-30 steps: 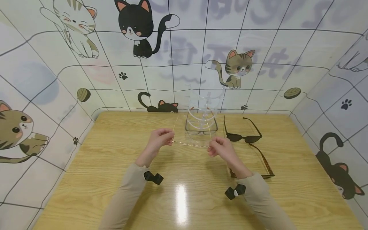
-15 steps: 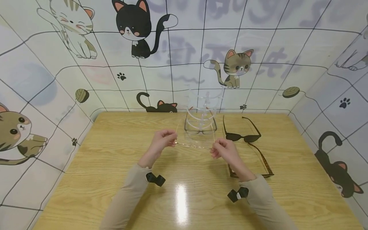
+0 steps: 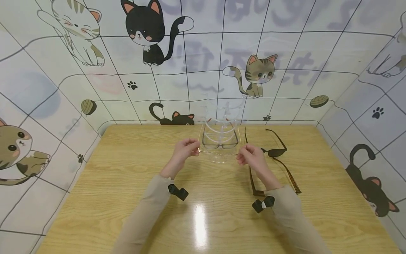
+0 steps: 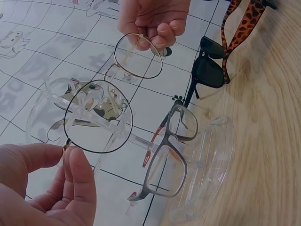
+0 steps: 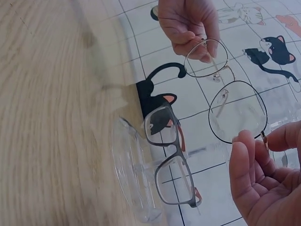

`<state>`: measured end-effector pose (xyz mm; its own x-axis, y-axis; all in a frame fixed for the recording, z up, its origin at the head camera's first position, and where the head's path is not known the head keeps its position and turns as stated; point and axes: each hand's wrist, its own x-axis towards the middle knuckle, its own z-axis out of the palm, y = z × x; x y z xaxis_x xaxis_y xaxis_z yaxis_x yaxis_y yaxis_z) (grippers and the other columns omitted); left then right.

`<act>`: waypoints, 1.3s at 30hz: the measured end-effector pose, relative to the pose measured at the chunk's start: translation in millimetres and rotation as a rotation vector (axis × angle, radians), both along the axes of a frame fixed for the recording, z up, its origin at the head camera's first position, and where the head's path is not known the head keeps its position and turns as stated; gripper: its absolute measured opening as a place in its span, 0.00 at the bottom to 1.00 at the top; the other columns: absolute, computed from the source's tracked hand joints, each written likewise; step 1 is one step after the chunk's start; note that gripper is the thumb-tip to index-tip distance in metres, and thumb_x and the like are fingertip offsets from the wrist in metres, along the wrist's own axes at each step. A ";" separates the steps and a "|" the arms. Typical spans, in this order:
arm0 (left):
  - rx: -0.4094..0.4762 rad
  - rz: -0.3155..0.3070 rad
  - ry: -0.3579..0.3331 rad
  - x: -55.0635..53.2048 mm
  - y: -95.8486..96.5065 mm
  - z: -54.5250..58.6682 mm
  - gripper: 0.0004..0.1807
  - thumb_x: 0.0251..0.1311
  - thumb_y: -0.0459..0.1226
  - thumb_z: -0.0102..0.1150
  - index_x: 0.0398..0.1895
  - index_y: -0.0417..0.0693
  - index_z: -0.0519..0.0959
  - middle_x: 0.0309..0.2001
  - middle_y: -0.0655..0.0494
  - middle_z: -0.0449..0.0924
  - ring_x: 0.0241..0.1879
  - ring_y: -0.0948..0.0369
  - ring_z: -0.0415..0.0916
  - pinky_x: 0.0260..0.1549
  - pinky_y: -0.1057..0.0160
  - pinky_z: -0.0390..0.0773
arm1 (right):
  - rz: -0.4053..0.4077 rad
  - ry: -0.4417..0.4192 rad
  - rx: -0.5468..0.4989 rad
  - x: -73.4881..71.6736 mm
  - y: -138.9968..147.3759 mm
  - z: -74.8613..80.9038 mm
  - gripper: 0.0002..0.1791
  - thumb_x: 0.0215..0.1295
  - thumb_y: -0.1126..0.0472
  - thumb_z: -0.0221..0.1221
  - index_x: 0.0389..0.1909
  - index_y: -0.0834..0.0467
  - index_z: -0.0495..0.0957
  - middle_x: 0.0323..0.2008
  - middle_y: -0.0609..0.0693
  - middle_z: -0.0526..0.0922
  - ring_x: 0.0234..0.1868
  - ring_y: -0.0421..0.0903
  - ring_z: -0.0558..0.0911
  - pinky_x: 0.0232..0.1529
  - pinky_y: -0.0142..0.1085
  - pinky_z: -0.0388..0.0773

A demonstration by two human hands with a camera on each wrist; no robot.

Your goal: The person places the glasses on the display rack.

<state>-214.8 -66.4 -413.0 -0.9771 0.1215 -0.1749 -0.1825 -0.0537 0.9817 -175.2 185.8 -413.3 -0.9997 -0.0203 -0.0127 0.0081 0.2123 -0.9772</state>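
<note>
Both hands hold a pair of thin wire-framed round glasses (image 4: 132, 117) in front of a clear display stand (image 4: 227, 153). My left hand (image 3: 184, 151) pinches the glasses at their left hinge. At the right hinge, my right hand (image 3: 252, 157) pinches them between thumb and fingers. The temples point forward, away from me, on either side of the stand in the head view. Grey rectangular glasses (image 5: 180, 155) sit on a low tier of the stand, just above its base. In the wrist views the round lenses are higher up than the grey pair.
To the right of the stand lie black sunglasses (image 3: 276, 152), partly hidden by my right hand. Tortoiseshell glasses (image 3: 290, 174) lie nearer, beneath my right forearm. A cat-patterned wall covering (image 3: 203, 84) rises behind the wooden table (image 3: 133, 211).
Both hands have moved forward and slightly right with the round glasses, bringing them closer to the stand. My right hand now overlaps the black sunglasses in the head view.
</note>
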 end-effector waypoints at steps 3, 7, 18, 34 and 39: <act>0.009 0.011 -0.006 -5.4 3.0 0.4 0.13 0.61 0.32 0.56 0.45 0.29 0.75 0.28 0.53 0.76 0.22 0.65 0.74 0.26 0.71 0.79 | 0.000 0.034 -0.019 -9.5 4.5 -4.6 0.10 0.62 0.64 0.49 0.29 0.67 0.74 0.22 0.51 0.79 0.19 0.42 0.78 0.23 0.37 0.81; 0.018 0.034 -0.015 -11.2 6.5 2.2 0.12 0.61 0.32 0.57 0.44 0.32 0.77 0.30 0.50 0.77 0.23 0.65 0.74 0.26 0.71 0.79 | 0.011 0.064 -0.051 -24.9 12.1 -11.0 0.11 0.61 0.60 0.52 0.29 0.65 0.76 0.21 0.52 0.80 0.19 0.43 0.78 0.22 0.36 0.80; 0.124 0.074 -0.029 -24.6 17.3 10.7 0.18 0.62 0.33 0.56 0.52 0.29 0.73 0.29 0.53 0.77 0.23 0.65 0.75 0.26 0.72 0.78 | -0.028 -0.024 0.044 -41.4 10.3 18.4 0.13 0.66 0.63 0.48 0.35 0.72 0.73 0.21 0.48 0.78 0.19 0.37 0.77 0.26 0.34 0.81; 0.221 0.198 -0.064 -47.3 30.3 4.3 0.14 0.60 0.28 0.57 0.49 0.31 0.76 0.26 0.55 0.77 0.24 0.66 0.75 0.28 0.74 0.78 | -0.112 -0.107 0.045 -73.6 7.5 12.6 0.13 0.65 0.63 0.47 0.35 0.71 0.73 0.20 0.47 0.77 0.18 0.38 0.77 0.27 0.34 0.81; 0.223 0.219 -0.052 -50.3 33.8 -1.1 0.13 0.59 0.25 0.56 0.47 0.29 0.76 0.26 0.55 0.76 0.23 0.66 0.76 0.28 0.74 0.78 | -0.107 -0.108 0.043 -76.7 8.3 7.9 0.13 0.66 0.62 0.47 0.34 0.70 0.73 0.20 0.47 0.77 0.18 0.38 0.77 0.26 0.33 0.80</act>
